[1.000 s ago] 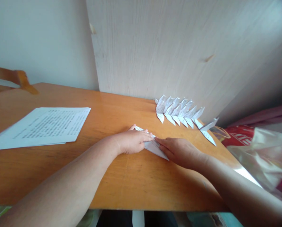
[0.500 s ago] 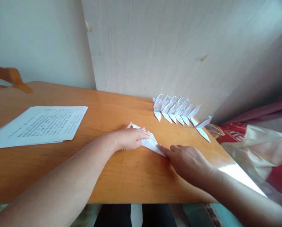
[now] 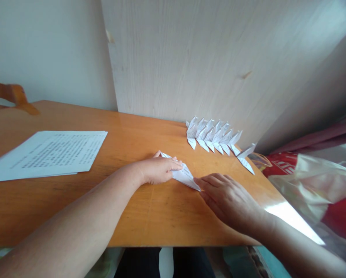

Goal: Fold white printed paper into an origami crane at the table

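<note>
A narrow piece of folded paper [image 3: 185,176], white with printed text, lies slantwise on the table between my hands. My left hand [image 3: 157,170] is closed over its far left part, palm down, holding it against the wood and hiding much of it. At the pointed near right end, my right hand [image 3: 226,195] has its fingers and thumb closed around the tip. Farther back stands a row of similar folded paper pieces [image 3: 210,135] with upright points, tucked into one another. One more folded piece [image 3: 246,159] sits at the row's right end.
A stack of printed sheets [image 3: 57,154] lies on the wooden table [image 3: 138,216] at left. A pale wooden panel [image 3: 175,58] rises behind the table. Red and cream bags [image 3: 314,181] are beyond its right edge, and a wooden chair back [image 3: 13,94] shows at far left.
My right hand has shifted from an extended index finger on the paper to fingers and thumb around its tip. My left hand stays on the paper. The view has moved slightly.
</note>
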The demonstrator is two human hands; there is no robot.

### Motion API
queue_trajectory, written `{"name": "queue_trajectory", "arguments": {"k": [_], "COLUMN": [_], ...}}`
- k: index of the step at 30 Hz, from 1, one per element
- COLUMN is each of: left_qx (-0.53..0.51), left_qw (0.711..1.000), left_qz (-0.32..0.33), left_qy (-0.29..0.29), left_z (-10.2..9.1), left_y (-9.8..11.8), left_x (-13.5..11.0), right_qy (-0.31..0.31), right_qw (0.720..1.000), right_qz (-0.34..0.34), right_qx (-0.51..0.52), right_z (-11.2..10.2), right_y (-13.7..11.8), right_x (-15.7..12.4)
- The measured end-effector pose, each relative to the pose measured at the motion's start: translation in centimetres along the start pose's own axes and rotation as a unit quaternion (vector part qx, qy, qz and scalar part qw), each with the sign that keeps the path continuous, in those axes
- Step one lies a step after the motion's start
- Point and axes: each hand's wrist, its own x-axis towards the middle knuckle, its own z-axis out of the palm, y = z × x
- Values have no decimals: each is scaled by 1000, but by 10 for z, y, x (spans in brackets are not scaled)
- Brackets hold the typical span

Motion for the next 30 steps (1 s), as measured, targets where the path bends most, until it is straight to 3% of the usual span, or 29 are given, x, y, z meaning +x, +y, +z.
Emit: {"name": "queue_trajectory", "arguments": {"k": [4,10,18,22,25,30], "left_qx": [3,-11,-15,-2,4,-12], "left_qw": [1000,1000,999,996,993,983], "left_qz": [1,-11,-35,-70,-95,-147], "left_qy": [-4,-17,12,51,65,106], "left_z": [0,-2,-5,-9,-13,-18], "left_y": [0,-1,-3,-5,-4,-3], "left_x": [0,-1,-4,-6,-9,-11], "right_qy": [-10,-40,-22,19,47,13], "right_qw": [997,995,990,976,971,965], "right_qz": [-38,-26,-34,30,75,118], "right_qx": [65,86,135,216,222,232], "right_z": [9,12,-8,-18,-14,6], "right_y": [-3,-4,-9,3,17,37], "right_x": [3,-6,-2,14,37,79]}}
